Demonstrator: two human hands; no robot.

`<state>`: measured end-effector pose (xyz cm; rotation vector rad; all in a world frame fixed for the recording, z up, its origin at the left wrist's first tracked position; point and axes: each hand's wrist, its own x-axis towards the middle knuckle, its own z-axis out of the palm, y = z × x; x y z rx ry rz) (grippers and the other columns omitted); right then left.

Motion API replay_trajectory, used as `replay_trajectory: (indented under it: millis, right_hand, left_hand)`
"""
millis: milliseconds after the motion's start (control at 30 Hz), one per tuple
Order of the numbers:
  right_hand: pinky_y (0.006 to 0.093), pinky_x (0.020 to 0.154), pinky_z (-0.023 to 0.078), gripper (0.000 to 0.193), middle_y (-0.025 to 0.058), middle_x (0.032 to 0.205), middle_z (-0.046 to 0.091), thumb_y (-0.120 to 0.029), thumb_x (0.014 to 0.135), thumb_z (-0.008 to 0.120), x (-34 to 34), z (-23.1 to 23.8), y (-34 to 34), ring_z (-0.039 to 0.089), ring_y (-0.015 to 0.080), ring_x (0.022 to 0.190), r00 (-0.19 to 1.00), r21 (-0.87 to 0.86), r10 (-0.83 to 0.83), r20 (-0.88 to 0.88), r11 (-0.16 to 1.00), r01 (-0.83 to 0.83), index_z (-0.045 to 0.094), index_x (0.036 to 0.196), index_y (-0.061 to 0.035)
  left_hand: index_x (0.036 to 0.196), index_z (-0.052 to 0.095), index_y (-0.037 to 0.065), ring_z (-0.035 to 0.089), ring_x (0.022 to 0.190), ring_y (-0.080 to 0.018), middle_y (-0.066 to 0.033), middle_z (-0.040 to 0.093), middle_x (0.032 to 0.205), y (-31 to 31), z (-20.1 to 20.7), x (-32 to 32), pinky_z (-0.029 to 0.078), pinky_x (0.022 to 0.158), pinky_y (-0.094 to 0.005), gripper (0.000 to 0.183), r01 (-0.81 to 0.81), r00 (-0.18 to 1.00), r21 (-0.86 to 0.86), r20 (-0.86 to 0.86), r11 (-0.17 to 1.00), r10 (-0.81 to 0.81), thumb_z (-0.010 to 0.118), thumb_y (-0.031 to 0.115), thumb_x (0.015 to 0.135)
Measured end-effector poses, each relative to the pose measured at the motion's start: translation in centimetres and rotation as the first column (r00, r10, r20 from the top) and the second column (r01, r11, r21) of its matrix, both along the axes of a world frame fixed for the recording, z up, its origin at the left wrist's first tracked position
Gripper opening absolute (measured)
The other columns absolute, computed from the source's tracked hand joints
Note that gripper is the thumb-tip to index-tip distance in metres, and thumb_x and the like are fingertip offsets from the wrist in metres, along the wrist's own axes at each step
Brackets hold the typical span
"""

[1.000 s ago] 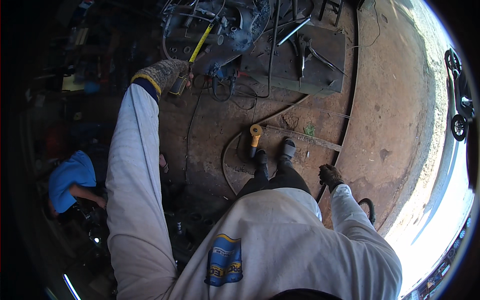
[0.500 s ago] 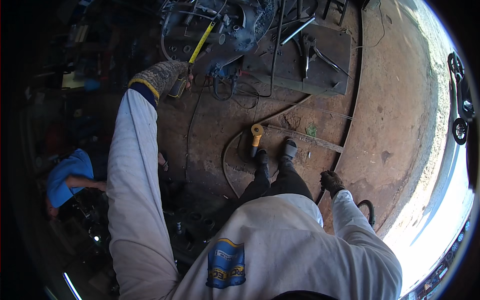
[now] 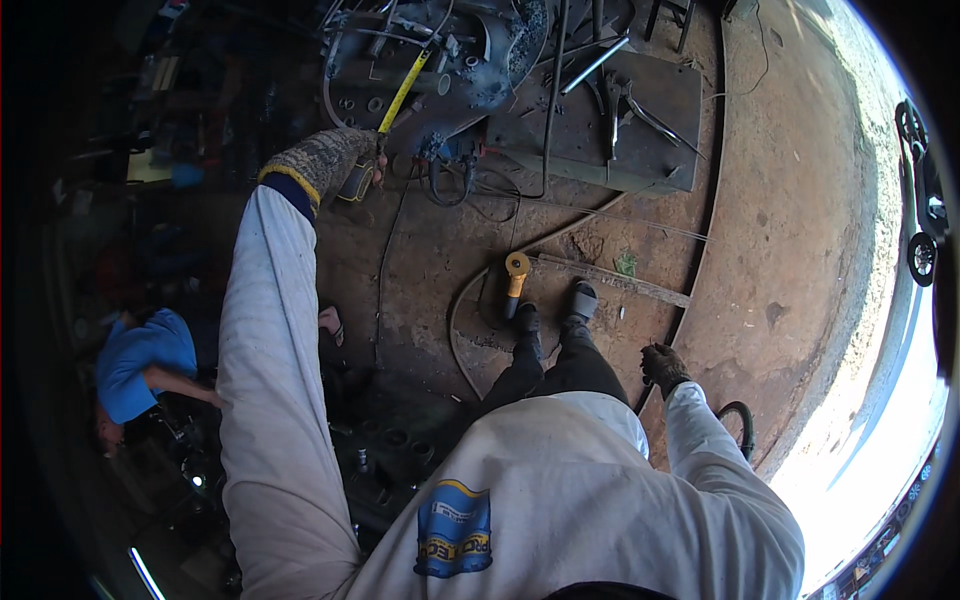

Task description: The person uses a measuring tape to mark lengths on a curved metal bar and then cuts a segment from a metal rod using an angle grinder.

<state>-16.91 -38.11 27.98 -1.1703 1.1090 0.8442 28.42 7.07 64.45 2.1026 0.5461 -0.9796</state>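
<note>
My left hand (image 3: 325,158), in a knitted glove with a yellow cuff edge, reaches forward, closed around a tape measure (image 3: 357,183). Its yellow blade (image 3: 405,92) runs out toward a rounded metal work surface (image 3: 505,85) strewn with metal bits and rings. My right hand (image 3: 664,366), in a dark glove, hangs low at my side with the fingers curled; whatever may be inside them is hidden. Between the two hands, a yellow angle grinder (image 3: 516,272) stands on the floor just ahead of my feet.
A flat metal table (image 3: 650,110) carries clamp-like pliers (image 3: 612,120) and a shiny tube (image 3: 595,63). A hose (image 3: 560,230) and a flat bar (image 3: 615,280) lie across the floor. On the left, a person in a blue shirt (image 3: 150,365) bends over dark machinery.
The person in blue has shifted slightly, and their foot shows more. My view has moved a little; my left hand still holds the tape measure extended, and my right hand stays put.
</note>
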Motion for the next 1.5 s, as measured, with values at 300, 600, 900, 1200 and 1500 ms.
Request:
replay_trajectory:
  millis: [300,600,900,1200,1500]
  right_hand:
    - [0.0365,0.048,0.047,0.025,0.0061,0.072,0.060,-0.025,0.096,0.065,-0.2,0.4,0.3,0.057,0.0188,0.055,0.999,-0.062,0.044,-0.015,0.997,-0.045,0.062,0.107,-0.0028]
    - [0.0355,0.049,0.047,0.024,0.0066,0.071,0.061,-0.025,0.097,0.064,0.1,0.5,0.0,0.057,0.0189,0.055,0.998,-0.043,0.055,-0.013,0.998,-0.056,0.063,0.107,-0.0028]
    - [0.0360,0.049,0.047,0.023,0.0068,0.071,0.061,-0.022,0.095,0.067,0.1,0.2,0.0,0.058,0.0197,0.055,0.999,-0.017,0.031,-0.004,0.999,-0.031,0.063,0.107,-0.0026]
    - [0.0383,0.046,0.047,0.027,0.0099,0.075,0.060,-0.027,0.099,0.060,-0.3,-0.1,-0.3,0.057,0.0214,0.057,0.998,-0.037,0.032,0.047,0.999,-0.031,0.066,0.106,-0.0012]
    - [0.0393,0.047,0.048,0.027,0.0102,0.076,0.060,-0.027,0.098,0.062,0.4,0.9,-0.5,0.056,0.0218,0.057,0.999,-0.035,0.041,0.016,0.999,-0.040,0.064,0.108,-0.0017]
  left_hand:
    - [0.105,0.064,0.003,0.069,0.077,-0.0195,-0.0079,0.070,0.087,-0.2,0.0,-0.1,0.056,0.071,-0.0320,0.023,-0.029,1.000,-0.022,0.001,0.999,0.029,0.055,0.024,0.100]
    - [0.107,0.064,0.003,0.069,0.076,-0.0190,-0.0078,0.070,0.087,-1.6,1.0,-0.3,0.056,0.072,-0.0309,0.023,-0.036,0.999,0.036,-0.018,0.999,0.037,0.055,0.023,0.100]
    - [0.107,0.063,0.002,0.069,0.074,-0.0196,-0.0079,0.069,0.086,-0.9,0.5,-0.1,0.057,0.070,-0.0320,0.021,-0.045,0.999,0.033,-0.020,0.998,0.045,0.056,0.021,0.099]
    - [0.106,0.063,0.003,0.069,0.075,-0.0200,-0.0078,0.069,0.086,-0.8,0.5,0.1,0.056,0.070,-0.0320,0.020,-0.037,0.999,0.004,-0.035,0.999,0.037,0.057,0.020,0.098]
    - [0.097,0.066,0.004,0.069,0.076,-0.0205,-0.0081,0.069,0.083,-1.6,0.9,-0.6,0.057,0.071,-0.0356,0.021,-0.095,0.994,0.007,-0.057,0.995,0.096,0.058,0.024,0.097]
